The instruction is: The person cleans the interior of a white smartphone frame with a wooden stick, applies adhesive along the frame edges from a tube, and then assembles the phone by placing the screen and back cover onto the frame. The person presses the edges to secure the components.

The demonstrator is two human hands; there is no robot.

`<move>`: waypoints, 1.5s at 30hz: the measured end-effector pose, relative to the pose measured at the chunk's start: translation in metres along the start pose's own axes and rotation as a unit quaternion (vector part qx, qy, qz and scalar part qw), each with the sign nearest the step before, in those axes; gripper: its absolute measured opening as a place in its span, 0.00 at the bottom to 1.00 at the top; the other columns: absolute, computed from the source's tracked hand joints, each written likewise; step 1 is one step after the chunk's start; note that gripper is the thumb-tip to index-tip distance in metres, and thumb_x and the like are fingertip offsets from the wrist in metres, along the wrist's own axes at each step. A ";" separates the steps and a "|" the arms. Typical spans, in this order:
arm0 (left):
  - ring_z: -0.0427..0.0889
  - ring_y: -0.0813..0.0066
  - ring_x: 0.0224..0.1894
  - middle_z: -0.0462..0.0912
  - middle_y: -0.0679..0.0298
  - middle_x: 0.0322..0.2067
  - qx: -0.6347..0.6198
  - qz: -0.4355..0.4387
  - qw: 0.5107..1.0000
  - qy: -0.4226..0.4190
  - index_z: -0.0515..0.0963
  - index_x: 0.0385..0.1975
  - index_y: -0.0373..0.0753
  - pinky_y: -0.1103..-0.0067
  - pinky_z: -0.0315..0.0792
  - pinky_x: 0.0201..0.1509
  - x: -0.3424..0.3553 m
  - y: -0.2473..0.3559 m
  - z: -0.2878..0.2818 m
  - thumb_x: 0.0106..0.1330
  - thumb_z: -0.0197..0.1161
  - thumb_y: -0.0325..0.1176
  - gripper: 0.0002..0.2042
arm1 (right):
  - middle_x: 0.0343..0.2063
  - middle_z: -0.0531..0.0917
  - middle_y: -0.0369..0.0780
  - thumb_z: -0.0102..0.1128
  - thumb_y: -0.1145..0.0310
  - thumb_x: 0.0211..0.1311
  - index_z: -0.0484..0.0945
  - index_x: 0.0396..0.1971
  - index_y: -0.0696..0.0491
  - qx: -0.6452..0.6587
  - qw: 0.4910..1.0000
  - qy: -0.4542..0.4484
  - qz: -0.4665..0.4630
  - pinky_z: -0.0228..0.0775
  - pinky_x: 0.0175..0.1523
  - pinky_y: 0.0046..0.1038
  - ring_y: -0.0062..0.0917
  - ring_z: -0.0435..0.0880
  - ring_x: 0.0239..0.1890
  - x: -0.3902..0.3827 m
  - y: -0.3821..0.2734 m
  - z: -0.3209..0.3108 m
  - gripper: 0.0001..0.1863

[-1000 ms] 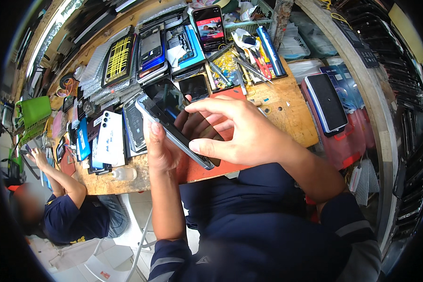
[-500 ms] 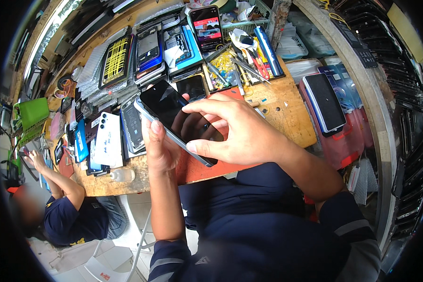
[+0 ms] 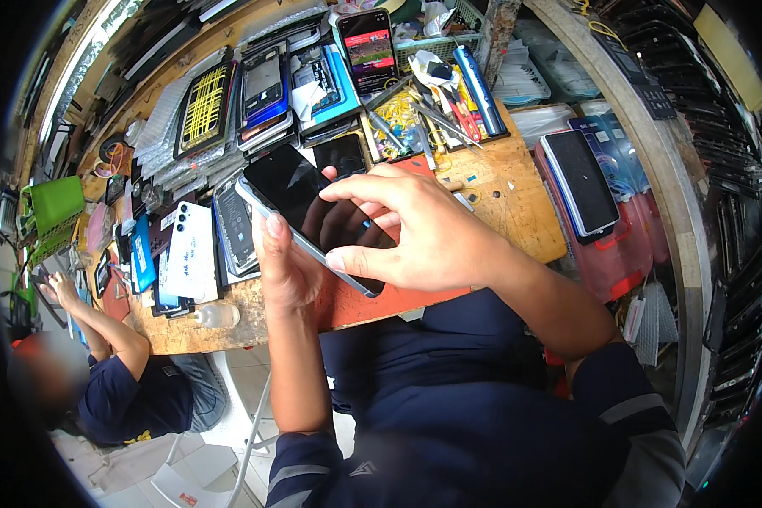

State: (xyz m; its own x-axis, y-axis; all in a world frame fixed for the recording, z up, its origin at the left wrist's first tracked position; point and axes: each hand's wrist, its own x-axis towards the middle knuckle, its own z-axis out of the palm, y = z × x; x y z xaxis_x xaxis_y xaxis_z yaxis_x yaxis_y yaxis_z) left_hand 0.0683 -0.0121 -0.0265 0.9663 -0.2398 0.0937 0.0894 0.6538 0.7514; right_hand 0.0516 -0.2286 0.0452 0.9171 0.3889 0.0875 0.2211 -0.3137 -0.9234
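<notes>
black phone [image 3: 307, 217] near handwritten-on white phone [image 3: 190, 256]

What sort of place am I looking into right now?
Probably a phone repair workshop: the worn wooden bench holds at least one opened phone with its insides showing, plus a jumble of small tools.

Left grip [image 3: 289, 269] holds dark-screened phone [image 3: 289, 188] above red mat [image 3: 360, 306]; right grip [image 3: 423, 224] half-curled over it.
</notes>
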 end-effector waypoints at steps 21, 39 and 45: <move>0.70 0.27 0.74 0.63 0.42 0.78 -0.035 -0.030 0.999 -0.028 0.54 0.82 0.35 0.34 0.71 0.74 -0.006 0.002 0.001 0.77 0.62 0.57 0.44 | 0.49 0.85 0.44 0.87 0.60 0.59 0.80 0.66 0.56 0.030 0.999 0.007 -0.042 0.87 0.59 0.37 0.30 0.88 0.54 0.006 0.013 0.005 0.37; 0.74 0.33 0.73 0.70 0.33 0.73 0.074 0.045 0.995 -0.045 0.57 0.78 0.28 0.40 0.72 0.75 -0.004 0.011 0.007 0.76 0.65 0.54 0.43 | 0.51 0.82 0.45 0.86 0.56 0.58 0.82 0.65 0.53 0.004 1.000 0.000 -0.029 0.82 0.63 0.40 0.35 0.86 0.55 0.002 0.006 0.004 0.37; 0.78 0.35 0.71 0.73 0.36 0.71 0.026 0.028 0.999 -0.018 0.60 0.77 0.27 0.41 0.75 0.73 -0.003 0.007 0.007 0.75 0.67 0.54 0.42 | 0.53 0.82 0.42 0.87 0.58 0.59 0.82 0.66 0.52 0.026 0.999 -0.015 -0.017 0.83 0.64 0.40 0.31 0.85 0.57 0.003 0.006 0.002 0.36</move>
State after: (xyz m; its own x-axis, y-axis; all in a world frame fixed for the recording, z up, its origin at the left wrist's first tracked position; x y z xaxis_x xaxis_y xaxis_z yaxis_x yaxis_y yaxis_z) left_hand 0.0645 -0.0115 -0.0173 0.9599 -0.2299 0.1602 0.0208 0.6287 0.7774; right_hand 0.0556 -0.2276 0.0392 0.8991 0.4241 0.1084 0.2331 -0.2542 -0.9387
